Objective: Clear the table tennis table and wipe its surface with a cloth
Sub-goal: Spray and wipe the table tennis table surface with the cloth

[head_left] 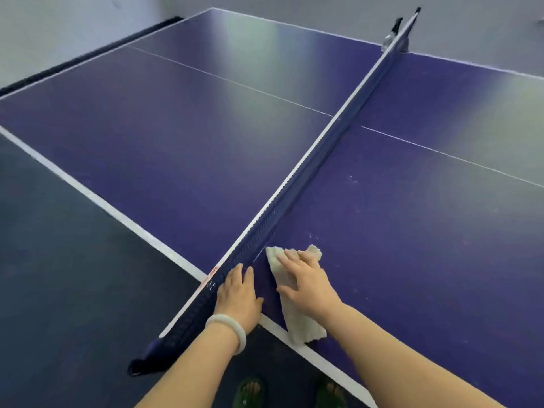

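- The right hand lay flat on a beige cloth, fingers straight and slightly spread, pressing it onto the counter rather than gripping it.
- The cloth sat on the blue surface just right of the net, close to the near edge. One corner almost touched the foot of the net, a crumpled end stuck out beyond the fingertips, and its lower end reached the white border line.
- The left hand rested against the near end of the net, its fingers straight and laid along the net's top band, the thumb spread toward the cloth. It held nothing.
- The two hands were near each other but apart, with a strip of bare blue surface between them.
- A pale bangle circled the left wrist.
- Small white specks dotted the surface just beyond the cloth, and more lay scattered further out on the same half.
- The net ran diagonally across the counter to its far clamp, and a thin white centre line crossed both halves.
- Below the near edge, two feet in green sandals stood on the dark floor.
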A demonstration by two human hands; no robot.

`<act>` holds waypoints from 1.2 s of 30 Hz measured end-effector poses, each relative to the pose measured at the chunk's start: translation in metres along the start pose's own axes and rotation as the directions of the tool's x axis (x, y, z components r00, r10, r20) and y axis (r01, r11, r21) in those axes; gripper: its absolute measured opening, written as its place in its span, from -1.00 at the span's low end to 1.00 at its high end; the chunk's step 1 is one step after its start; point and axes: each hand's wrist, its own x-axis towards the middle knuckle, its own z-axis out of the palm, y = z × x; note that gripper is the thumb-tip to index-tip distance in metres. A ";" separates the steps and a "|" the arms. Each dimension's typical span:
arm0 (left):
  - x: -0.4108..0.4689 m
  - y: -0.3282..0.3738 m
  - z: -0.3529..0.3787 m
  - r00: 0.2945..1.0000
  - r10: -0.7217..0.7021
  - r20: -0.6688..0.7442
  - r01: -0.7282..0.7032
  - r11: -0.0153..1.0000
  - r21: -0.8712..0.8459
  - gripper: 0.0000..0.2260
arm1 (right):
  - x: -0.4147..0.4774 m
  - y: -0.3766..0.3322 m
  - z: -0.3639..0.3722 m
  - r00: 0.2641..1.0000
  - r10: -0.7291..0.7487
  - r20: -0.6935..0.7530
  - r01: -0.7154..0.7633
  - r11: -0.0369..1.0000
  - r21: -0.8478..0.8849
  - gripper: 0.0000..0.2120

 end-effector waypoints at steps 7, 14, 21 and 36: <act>0.002 0.035 0.026 0.994 -0.063 -0.087 0.062 0.998 -0.014 -0.36 | 0.015 0.049 0.004 0.979 -0.132 0.156 0.179 0.923 -0.340 -0.30; 0.034 0.070 0.058 0.993 0.066 -0.100 -0.058 0.995 0.076 -0.41 | 0.015 0.097 -0.004 0.975 -0.163 0.148 0.204 0.921 -0.331 -0.32; 0.012 0.063 0.094 0.988 -0.033 -0.154 0.054 0.989 0.135 -0.36 | 0.028 0.154 -0.034 0.994 -0.076 -0.073 0.043 0.925 -0.378 -0.48; -0.005 0.091 0.119 0.932 -0.204 -0.301 0.211 0.977 -0.008 -0.46 | 0.041 0.178 -0.020 0.957 -0.123 -0.263 0.021 0.932 -0.362 -0.43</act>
